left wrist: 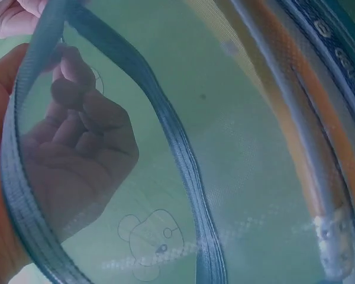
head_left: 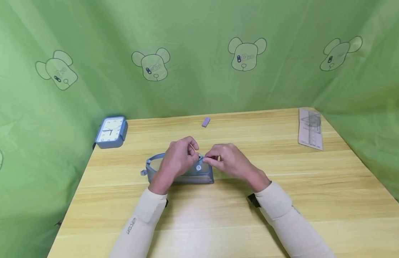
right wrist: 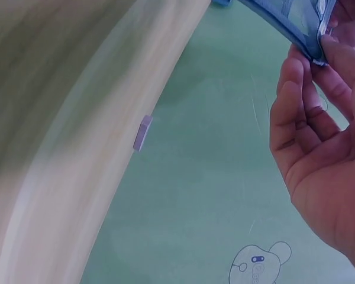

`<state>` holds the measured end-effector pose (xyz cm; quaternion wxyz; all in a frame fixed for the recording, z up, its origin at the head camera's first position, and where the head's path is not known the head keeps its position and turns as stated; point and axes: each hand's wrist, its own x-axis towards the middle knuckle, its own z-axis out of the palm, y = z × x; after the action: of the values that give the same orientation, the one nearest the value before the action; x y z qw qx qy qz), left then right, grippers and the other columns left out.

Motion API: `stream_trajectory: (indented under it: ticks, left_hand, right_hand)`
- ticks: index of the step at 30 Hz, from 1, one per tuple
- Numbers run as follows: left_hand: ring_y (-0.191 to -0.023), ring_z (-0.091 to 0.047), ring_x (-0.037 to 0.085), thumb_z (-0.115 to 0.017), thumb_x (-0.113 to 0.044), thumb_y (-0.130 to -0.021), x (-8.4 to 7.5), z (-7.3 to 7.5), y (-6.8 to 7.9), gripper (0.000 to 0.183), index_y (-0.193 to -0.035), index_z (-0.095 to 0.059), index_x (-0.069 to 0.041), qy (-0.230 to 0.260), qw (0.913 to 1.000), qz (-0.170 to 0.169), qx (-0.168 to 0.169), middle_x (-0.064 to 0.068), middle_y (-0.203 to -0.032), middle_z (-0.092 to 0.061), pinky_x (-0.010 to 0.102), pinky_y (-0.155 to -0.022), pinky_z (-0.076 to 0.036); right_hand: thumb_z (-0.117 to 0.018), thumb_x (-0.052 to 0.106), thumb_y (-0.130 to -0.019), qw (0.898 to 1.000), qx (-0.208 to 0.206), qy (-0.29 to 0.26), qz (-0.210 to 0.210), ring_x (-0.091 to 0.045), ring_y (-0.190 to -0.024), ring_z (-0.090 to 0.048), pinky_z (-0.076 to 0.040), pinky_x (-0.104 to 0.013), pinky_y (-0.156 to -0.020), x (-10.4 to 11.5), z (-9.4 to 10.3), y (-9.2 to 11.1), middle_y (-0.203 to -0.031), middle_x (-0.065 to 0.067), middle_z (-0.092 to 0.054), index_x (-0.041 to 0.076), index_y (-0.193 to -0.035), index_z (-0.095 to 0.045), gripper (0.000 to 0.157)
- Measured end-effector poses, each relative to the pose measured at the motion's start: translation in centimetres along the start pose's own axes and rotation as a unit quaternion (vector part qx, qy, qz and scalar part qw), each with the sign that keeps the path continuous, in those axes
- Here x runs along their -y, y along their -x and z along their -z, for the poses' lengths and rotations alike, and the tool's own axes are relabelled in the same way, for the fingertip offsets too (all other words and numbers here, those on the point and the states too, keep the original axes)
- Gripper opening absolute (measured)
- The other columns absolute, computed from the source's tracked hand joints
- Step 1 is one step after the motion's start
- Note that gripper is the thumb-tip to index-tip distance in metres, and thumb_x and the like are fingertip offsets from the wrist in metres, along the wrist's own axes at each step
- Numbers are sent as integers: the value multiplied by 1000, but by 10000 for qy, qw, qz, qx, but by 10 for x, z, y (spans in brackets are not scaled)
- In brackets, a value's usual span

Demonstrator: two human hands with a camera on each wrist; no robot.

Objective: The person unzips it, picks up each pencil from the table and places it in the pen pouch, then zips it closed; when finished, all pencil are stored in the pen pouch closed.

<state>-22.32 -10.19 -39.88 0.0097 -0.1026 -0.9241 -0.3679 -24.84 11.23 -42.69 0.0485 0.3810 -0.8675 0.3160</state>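
A blue see-through mesh pencil case (head_left: pixel 191 179) stands on the table in front of me, its zipped edge upward. My right hand (head_left: pixel 231 159) pinches the right end of that edge between thumb and index finger, by the zipper. Close beside it, my left hand (head_left: pixel 178 157) reaches over the case and pinches the same edge with thumb and curled fingers. The left wrist view looks through the mesh, with orange pencils (left wrist: pixel 337 160) inside and the left fingers behind it. In the right wrist view the case's blue corner (right wrist: pixel 310 47) sits at the right fingertips.
A blue desk clock (head_left: pixel 110 130) stands at the table's back left. A small purple eraser (head_left: pixel 206 122) lies near the back edge. At the back right lies a clear pack of rulers and set squares (head_left: pixel 310 130). Green curtain (head_left: pixel 199 86) surrounds the table.
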Motion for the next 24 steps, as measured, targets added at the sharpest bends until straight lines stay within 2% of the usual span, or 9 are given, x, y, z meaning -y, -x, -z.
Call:
stream_trajectory:
  ticks: [3, 9, 14, 17, 21, 24]
  left_hand:
    - [-66, -60, 12, -77, -4, -90, 2, 5, 0, 15, -103, -72, -10, -129, 9998, 138, -44, 1, -82, -72, 24, -61, -50]
    - [-68, -62, 15, -77, -5, -89, 13, 24, 2, 13, -98, -71, -14, -644, 9962, 452, -371, 0, -83, -72, 29, -63, -50]
    - [-76, -67, 22, -74, -5, -90, 27, 41, 1, 11, -97, -71, -12, -957, 9921, 518, -628, 4, -87, -75, 37, -70, -55]
    - [-81, -67, 26, -74, -5, -90, 38, 52, 1, 9, -96, -71, -11, -1155, 9876, 670, -827, 7, -89, -75, 41, -75, -56]
    - [-79, -65, 28, -73, -4, -89, 52, 62, 1, 9, -93, -69, -11, -1252, 9831, 850, -1027, 8, -89, -75, 42, -72, -55]
    - [-77, -66, 27, -73, -5, -89, 57, 64, 1, 9, -93, -70, -12, -1238, 9835, 814, -1036, 8, -90, -75, 41, -70, -54]
  right_hand:
    - [-78, 20, -100, 9998, 40, 197, 1, -4, -72, -60, -53, -21, -65, -2, 3, 0, -87, 2, -78, 11, -95, -85, 13]
    - [-80, 17, -98, 9990, 1, 405, -165, -5, -71, -60, -53, -21, -64, -9, 16, 7, -86, 1, -78, 11, -93, -85, 10]
    - [-80, 16, -97, 9984, -3, 411, -399, -6, -70, -59, -52, -22, -63, -17, 27, 18, -86, 1, -78, 11, -92, -85, 9]
    - [-80, 15, -97, 9976, 55, 499, -482, -6, -70, -58, -51, -22, -63, -21, 33, 24, -85, 2, -77, 12, -91, -85, 9]
    - [-81, 13, -96, 9971, 108, 540, -529, -5, -69, -58, -50, -22, -63, -27, 41, 30, -84, 4, -76, 12, -89, -84, 9]
    - [-81, 13, -96, 9970, 134, 585, -488, -6, -69, -59, -51, -23, -63, -28, 44, 31, -84, 4, -76, 12, -89, -84, 8]
